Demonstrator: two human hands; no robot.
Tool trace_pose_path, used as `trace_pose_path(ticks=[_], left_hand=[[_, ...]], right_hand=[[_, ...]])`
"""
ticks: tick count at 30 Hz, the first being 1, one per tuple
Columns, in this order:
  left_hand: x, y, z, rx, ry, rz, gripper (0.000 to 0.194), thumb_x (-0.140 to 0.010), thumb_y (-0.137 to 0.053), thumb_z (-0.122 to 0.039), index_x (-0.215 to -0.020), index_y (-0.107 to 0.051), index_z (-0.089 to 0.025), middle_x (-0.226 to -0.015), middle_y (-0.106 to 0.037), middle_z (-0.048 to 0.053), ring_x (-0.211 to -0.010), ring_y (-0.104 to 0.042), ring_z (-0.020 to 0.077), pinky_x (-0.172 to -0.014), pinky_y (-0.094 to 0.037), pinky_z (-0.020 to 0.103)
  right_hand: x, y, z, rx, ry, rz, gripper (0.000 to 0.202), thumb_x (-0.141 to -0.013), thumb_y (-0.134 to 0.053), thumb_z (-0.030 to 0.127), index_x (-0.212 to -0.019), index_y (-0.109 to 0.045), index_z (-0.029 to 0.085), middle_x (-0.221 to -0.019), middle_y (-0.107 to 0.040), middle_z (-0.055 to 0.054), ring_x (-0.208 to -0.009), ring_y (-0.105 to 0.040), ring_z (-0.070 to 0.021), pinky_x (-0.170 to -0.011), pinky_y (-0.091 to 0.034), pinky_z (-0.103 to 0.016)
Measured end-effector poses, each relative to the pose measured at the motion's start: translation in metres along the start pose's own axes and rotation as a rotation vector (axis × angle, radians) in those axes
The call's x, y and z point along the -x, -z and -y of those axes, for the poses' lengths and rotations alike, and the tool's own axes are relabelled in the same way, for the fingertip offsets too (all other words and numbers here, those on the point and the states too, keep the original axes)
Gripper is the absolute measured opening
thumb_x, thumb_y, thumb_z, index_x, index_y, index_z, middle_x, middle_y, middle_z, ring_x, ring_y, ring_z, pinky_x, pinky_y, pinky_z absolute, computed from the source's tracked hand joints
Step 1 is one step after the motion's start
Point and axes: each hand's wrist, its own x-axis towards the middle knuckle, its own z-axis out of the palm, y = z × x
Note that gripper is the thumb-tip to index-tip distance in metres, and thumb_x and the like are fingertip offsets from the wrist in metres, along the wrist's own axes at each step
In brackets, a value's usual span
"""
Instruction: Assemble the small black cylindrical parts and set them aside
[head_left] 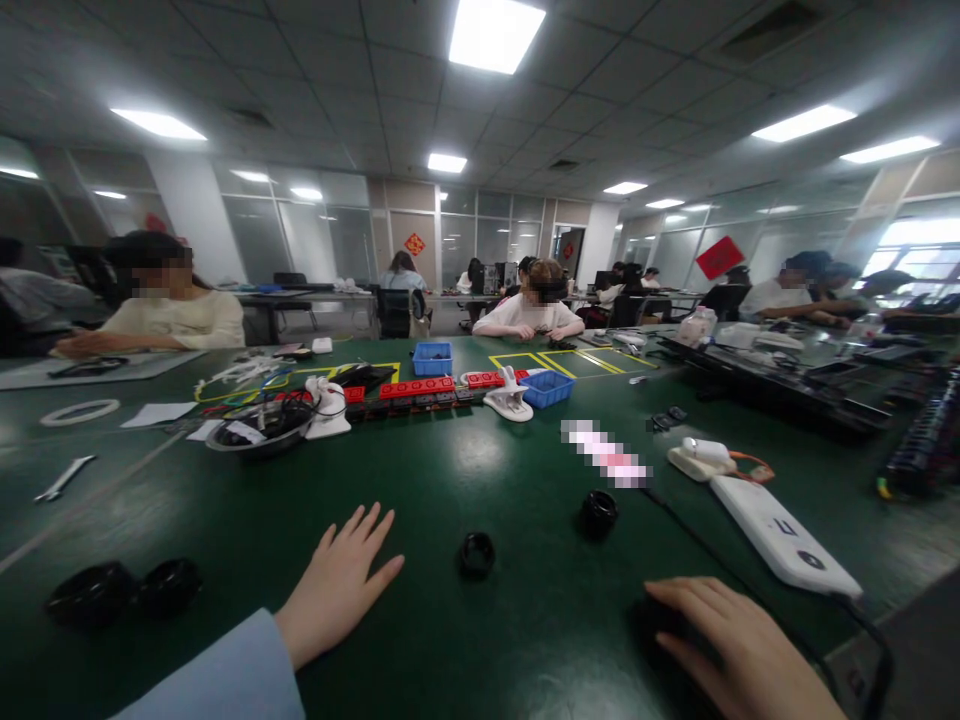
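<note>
My left hand (341,585) lies on the green table (420,650) with its fingers spread, holding nothing. To its right stands a small black ring-shaped part (476,554), apart from the fingertips. Another black ring-shaped part (598,514) sits farther back, between my hands. Left of my left forearm are a large black ring-shaped part (91,594) and a smaller black ring-shaped part (170,586). At the lower right, the fingers of my right hand (739,640) curve around a black object (651,622), mostly covered by the hand, so its kind is unclear.
A white power strip (784,535) with a black cable lies beyond my right hand. Farther back are a metal bowl of cables (259,440), red-topped modules (416,388), a blue bin (547,388) and a white stand (510,400). A wrench (66,478) lies left. Other people sit around.
</note>
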Motion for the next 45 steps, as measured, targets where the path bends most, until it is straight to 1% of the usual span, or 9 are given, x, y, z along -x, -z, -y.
trace_pose_path(ticks=[3,7,12,17,22,29,35,40,45], left_hand=[[0.000,0.001,0.000,0.014,0.004,-0.002,0.068,-0.085,-0.027,-0.063,-0.138,-0.025,-0.021,-0.145,-0.022,0.008,-0.133,-0.017,0.0284,-0.105,-0.019,0.052],[0.002,0.005,-0.004,0.005,0.011,0.011,0.068,-0.085,-0.027,-0.061,-0.138,-0.025,-0.019,-0.145,-0.022,0.008,-0.133,-0.017,0.0280,-0.105,-0.019,0.050],[0.003,0.007,-0.007,-0.005,0.012,-0.012,0.066,-0.086,-0.028,-0.059,-0.138,-0.027,-0.018,-0.144,-0.025,0.008,-0.133,-0.019,0.0277,-0.105,-0.021,0.050],[0.003,0.006,-0.005,0.014,0.001,-0.018,0.068,-0.085,-0.027,-0.061,-0.137,-0.028,-0.018,-0.144,-0.026,0.009,-0.132,-0.019,0.0284,-0.104,-0.021,0.051],[0.004,0.008,-0.006,0.030,0.010,-0.007,0.066,-0.086,-0.029,-0.060,-0.137,-0.028,-0.019,-0.144,-0.025,0.009,-0.133,-0.018,0.0284,-0.105,-0.020,0.051],[0.001,0.001,0.000,0.033,-0.001,-0.007,0.067,-0.085,-0.028,-0.062,-0.138,-0.027,-0.021,-0.145,-0.024,0.008,-0.133,-0.017,0.0283,-0.105,-0.020,0.052],[0.001,0.004,-0.002,0.010,0.010,0.013,0.068,-0.085,-0.026,-0.062,-0.138,-0.024,-0.021,-0.145,-0.021,0.007,-0.133,-0.016,0.0277,-0.106,-0.018,0.051],[0.002,0.009,-0.006,0.009,0.023,0.044,0.067,-0.086,-0.027,-0.061,-0.138,-0.024,-0.019,-0.146,-0.020,0.008,-0.134,-0.015,0.0270,-0.106,-0.017,0.050],[0.003,0.010,-0.006,0.044,0.032,0.049,0.068,-0.085,-0.026,-0.063,-0.138,-0.024,-0.020,-0.146,-0.019,0.008,-0.133,-0.015,0.0277,-0.106,-0.017,0.051]], right_hand=[[-0.005,-0.004,-0.024,0.013,-0.151,-0.004,0.024,-0.078,-0.055,0.035,-0.098,-0.062,0.023,-0.095,-0.065,-0.007,-0.085,-0.061,-0.0232,-0.074,-0.051,-0.037],[-0.031,-0.008,-0.038,0.014,-0.243,0.049,0.026,-0.076,-0.054,0.031,-0.097,-0.063,0.019,-0.094,-0.065,-0.009,-0.087,-0.060,-0.0253,-0.076,-0.049,-0.040],[-0.063,-0.015,-0.051,0.017,-0.270,0.084,0.026,-0.073,-0.056,0.026,-0.097,-0.063,0.019,-0.096,-0.064,-0.009,-0.089,-0.059,-0.0258,-0.078,-0.047,-0.039],[-0.079,-0.030,-0.066,0.003,-0.260,0.063,0.026,-0.074,-0.056,0.025,-0.099,-0.062,0.017,-0.097,-0.064,-0.010,-0.092,-0.058,-0.0244,-0.081,-0.045,-0.036],[-0.079,-0.040,-0.071,-0.019,-0.247,0.016,0.030,-0.078,-0.052,0.029,-0.103,-0.060,0.014,-0.103,-0.062,-0.012,-0.097,-0.055,-0.0248,-0.086,-0.043,-0.038],[-0.075,-0.043,-0.069,-0.037,-0.242,-0.026,0.032,-0.078,-0.050,0.033,-0.103,-0.059,0.016,-0.100,-0.062,-0.011,-0.096,-0.054,-0.0264,-0.086,-0.042,-0.041],[-0.072,-0.046,-0.073,-0.052,-0.289,-0.053,0.044,-0.078,-0.045,0.035,-0.113,-0.052,0.010,-0.104,-0.059,-0.015,-0.099,-0.053,-0.0268,-0.087,-0.042,-0.042],[-0.069,-0.042,-0.073,-0.109,-0.342,-0.229,0.043,-0.079,-0.041,0.040,-0.111,-0.051,0.013,-0.104,-0.057,-0.013,-0.093,-0.054,-0.0267,-0.082,-0.043,-0.043],[-0.068,-0.036,-0.065,-0.078,-0.275,-0.340,0.038,-0.082,-0.040,0.043,-0.103,-0.053,0.014,-0.096,-0.058,-0.012,-0.090,-0.054,-0.0270,-0.078,-0.043,-0.041]])
